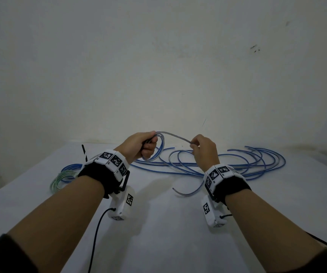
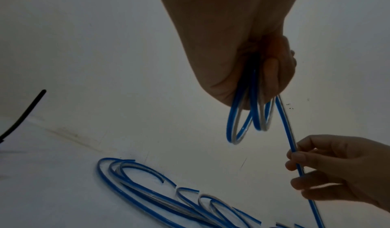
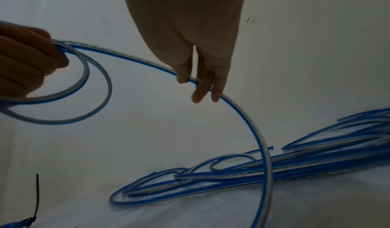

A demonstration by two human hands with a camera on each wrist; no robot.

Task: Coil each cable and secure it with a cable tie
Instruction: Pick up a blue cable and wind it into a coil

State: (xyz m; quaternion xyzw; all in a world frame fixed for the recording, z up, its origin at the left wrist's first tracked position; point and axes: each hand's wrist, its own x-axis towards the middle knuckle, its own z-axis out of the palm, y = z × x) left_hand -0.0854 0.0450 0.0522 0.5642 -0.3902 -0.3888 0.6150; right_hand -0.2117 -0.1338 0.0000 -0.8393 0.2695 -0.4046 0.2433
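Observation:
A blue-and-clear cable [image 1: 175, 137] runs between both hands above the white table [image 1: 158, 243]. My left hand [image 1: 145, 143] grips two small loops of it [image 2: 249, 114] in a fist. My right hand [image 1: 198, 143] pinches the same cable [image 3: 238, 108] a short way along, fingers curled round it [image 2: 299, 163]. From the right hand the cable drops to a loose pile of blue cable [image 1: 237, 164] on the table behind the hands. A black cable tie [image 1: 84, 152] sticks up from a coiled blue bundle [image 1: 71, 170] at the left.
A greenish coiled cable [image 1: 59, 182] lies beside the tied blue coil near the table's left edge. A plain white wall [image 1: 158, 66] stands just behind the table. Black sensor leads [image 1: 97, 233] hang from both wrist units over the near table.

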